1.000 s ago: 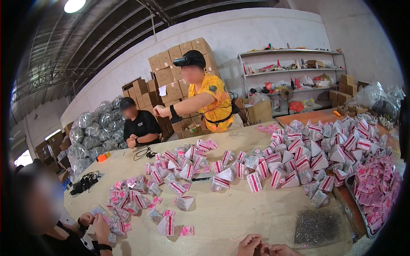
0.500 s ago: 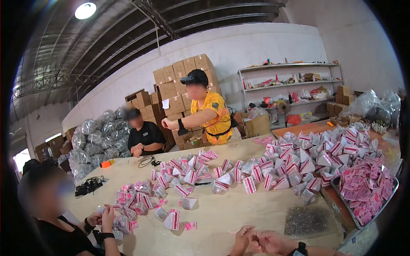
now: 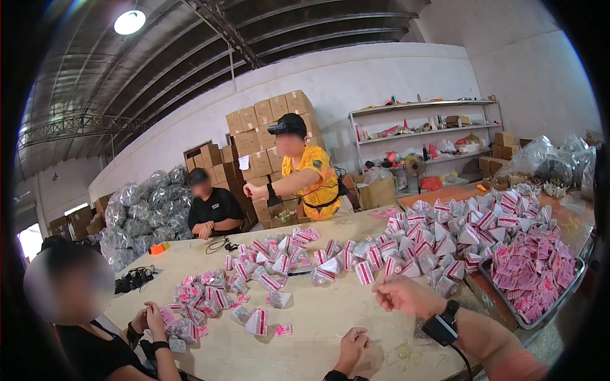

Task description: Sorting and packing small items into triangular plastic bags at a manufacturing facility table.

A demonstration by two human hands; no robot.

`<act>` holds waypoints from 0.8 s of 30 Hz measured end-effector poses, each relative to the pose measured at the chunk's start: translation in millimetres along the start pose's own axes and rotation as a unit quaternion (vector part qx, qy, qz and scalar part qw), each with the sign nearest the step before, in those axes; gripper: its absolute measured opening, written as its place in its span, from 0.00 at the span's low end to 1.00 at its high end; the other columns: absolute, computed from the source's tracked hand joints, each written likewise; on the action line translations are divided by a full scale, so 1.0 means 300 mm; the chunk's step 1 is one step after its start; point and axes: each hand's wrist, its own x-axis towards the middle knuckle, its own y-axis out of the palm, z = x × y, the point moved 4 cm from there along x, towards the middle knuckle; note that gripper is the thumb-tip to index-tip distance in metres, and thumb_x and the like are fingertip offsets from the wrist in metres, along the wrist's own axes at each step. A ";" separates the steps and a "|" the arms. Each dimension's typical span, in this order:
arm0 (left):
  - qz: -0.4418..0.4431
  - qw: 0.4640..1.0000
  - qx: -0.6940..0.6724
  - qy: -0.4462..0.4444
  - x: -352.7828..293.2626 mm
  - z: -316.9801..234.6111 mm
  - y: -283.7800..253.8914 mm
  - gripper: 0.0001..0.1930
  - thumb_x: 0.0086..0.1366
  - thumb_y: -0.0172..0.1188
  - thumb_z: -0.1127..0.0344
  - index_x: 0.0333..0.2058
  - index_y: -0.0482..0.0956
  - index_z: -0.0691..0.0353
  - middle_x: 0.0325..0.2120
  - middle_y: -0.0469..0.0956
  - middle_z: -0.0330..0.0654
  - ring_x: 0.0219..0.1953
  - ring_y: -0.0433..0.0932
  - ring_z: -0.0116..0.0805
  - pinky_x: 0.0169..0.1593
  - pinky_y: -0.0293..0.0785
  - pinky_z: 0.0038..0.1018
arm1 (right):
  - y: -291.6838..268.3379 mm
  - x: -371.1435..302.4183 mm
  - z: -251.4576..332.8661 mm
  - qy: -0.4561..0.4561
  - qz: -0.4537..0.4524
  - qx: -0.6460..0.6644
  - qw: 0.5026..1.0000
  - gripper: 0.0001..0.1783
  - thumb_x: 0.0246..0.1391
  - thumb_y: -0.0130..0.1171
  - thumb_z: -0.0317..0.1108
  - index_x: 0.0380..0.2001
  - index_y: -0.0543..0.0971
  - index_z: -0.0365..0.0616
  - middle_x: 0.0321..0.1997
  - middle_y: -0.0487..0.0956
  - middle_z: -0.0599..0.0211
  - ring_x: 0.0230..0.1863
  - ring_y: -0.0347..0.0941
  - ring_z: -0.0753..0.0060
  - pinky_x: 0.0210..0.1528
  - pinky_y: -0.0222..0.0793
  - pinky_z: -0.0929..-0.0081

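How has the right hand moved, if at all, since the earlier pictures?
Yes. Judged against the striped wedges on the table, the right hand has moved forward, much closer to them in the picture.

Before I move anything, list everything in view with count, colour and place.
Table: one, pale wood, centre
Wedge-shaped packs: dozens, pink, white and clear, heaped across it
Metal tray: one, silvery, right
Packets: many, pink, mostly in the tray
Cables: two bunches, black, tabletop's far left
Co-workers: three, one in yellow, two in black, far side and left
Cartons: many, brown, mostly stacked behind co-workers
Plastic bags: many, silvery, piled back left
Shelf unit: one, grey, back wall
Fan: one, dark, by the lower shelves
Ceiling lamp: one, white, upper left
Left hand: one, bare, near the bottom edge, contents unclear
Right hand: one, bare, over the table, contents unclear
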 end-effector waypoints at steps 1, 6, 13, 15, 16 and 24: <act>0.001 1.000 0.026 0.001 0.009 -0.008 0.000 0.08 0.57 0.47 0.74 0.36 0.69 0.70 0.19 0.72 0.39 0.19 0.68 0.23 0.23 0.64 0.19 | 0.013 0.026 0.041 0.002 0.002 -0.061 0.998 0.08 0.53 0.46 0.33 0.32 0.70 0.39 0.23 0.70 0.68 0.21 0.66 0.77 0.24 0.61 0.80; -0.040 0.980 0.185 0.056 0.065 0.005 -0.091 0.07 0.57 0.46 0.74 0.33 0.71 0.69 0.18 0.72 0.38 0.21 0.69 0.23 0.24 0.66 0.19 | -0.002 0.304 0.186 -0.046 0.091 -0.139 0.985 0.11 0.55 0.46 0.37 0.37 0.70 0.43 0.27 0.72 0.69 0.25 0.67 0.79 0.28 0.60 0.82; -0.019 0.988 -0.132 -0.081 0.060 0.012 -0.068 0.06 0.59 0.47 0.72 0.36 0.67 0.60 0.21 0.71 0.40 0.18 0.67 0.28 0.17 0.63 0.23 | -0.070 0.500 0.291 -0.045 -0.041 -0.012 0.998 0.16 0.50 0.51 0.38 0.43 0.69 0.45 0.31 0.73 0.66 0.28 0.67 0.76 0.32 0.62 0.76; -0.007 0.986 -0.125 -0.109 0.042 -0.042 -0.056 0.05 0.59 0.47 0.72 0.35 0.68 0.61 0.20 0.69 0.38 0.18 0.67 0.27 0.18 0.62 0.23 | -0.095 0.563 0.281 -0.024 -0.047 -0.040 0.998 0.17 0.50 0.51 0.37 0.43 0.68 0.44 0.31 0.73 0.66 0.28 0.67 0.76 0.31 0.63 0.77; 0.016 0.983 -0.114 -0.141 0.048 -0.045 -0.052 0.05 0.59 0.47 0.72 0.34 0.68 0.62 0.19 0.68 0.36 0.18 0.66 0.26 0.18 0.61 0.23 | -0.109 0.591 0.279 -0.010 -0.061 -0.064 0.996 0.17 0.50 0.51 0.36 0.44 0.67 0.44 0.31 0.73 0.65 0.27 0.67 0.76 0.29 0.63 0.77; 0.038 0.992 0.121 0.010 0.100 0.085 -0.080 0.06 0.56 0.50 0.68 0.29 0.70 0.65 0.16 0.70 0.47 0.19 0.69 0.41 0.25 0.65 0.32 | -0.044 0.879 0.271 -0.158 -0.117 -0.704 0.682 0.31 0.40 0.47 0.28 0.52 0.60 0.35 0.33 0.75 0.52 0.33 0.73 0.57 0.32 0.67 0.64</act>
